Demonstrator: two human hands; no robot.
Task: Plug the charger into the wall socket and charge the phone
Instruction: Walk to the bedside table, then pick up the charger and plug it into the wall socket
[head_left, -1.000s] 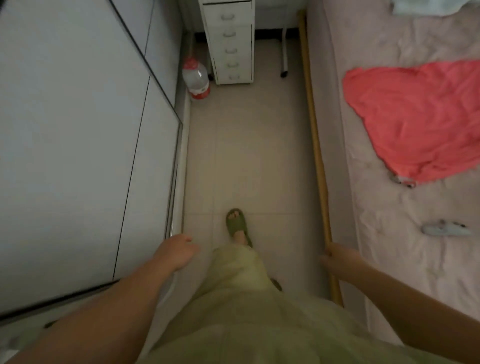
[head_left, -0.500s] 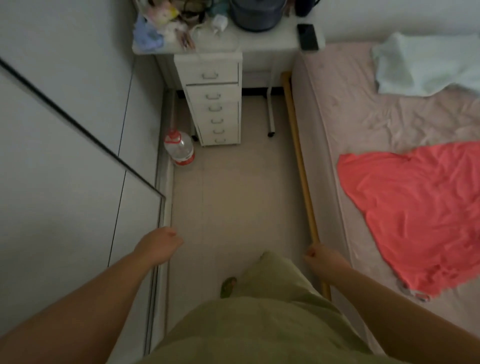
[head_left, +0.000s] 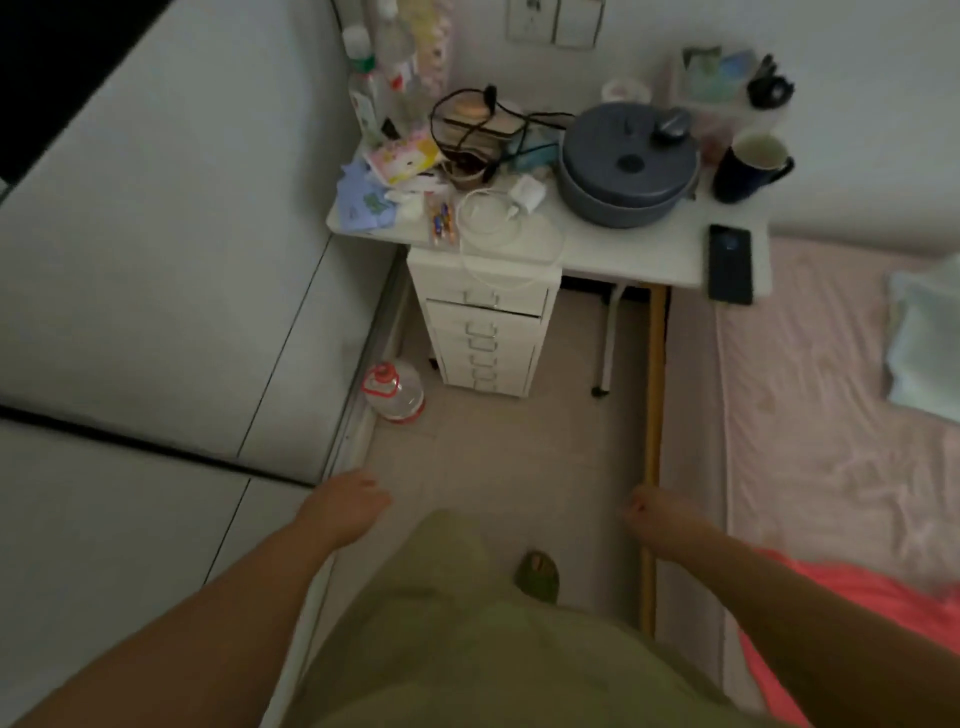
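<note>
Wall socket (head_left: 555, 23) cut off above

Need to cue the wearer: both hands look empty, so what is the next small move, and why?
Probably step closer and reach the right hand for the white charger on the desk. Both hands hang empty and well short of it; left hand too. The wall socket and phone wait beyond.

White charger (head_left: 529, 193) lies on far tabletop, small square block, unplugged. Its white cable (head_left: 491, 224) sits coiled just near-left of it, one loop drooping over table's near edge onto drawer front. My phone (head_left: 730, 263) lies flat at table's near-right corner, dark screen up, long side running near to far, well apart from charger. Wall socket (head_left: 555, 22), pale plate, on far wall above table.
</note>
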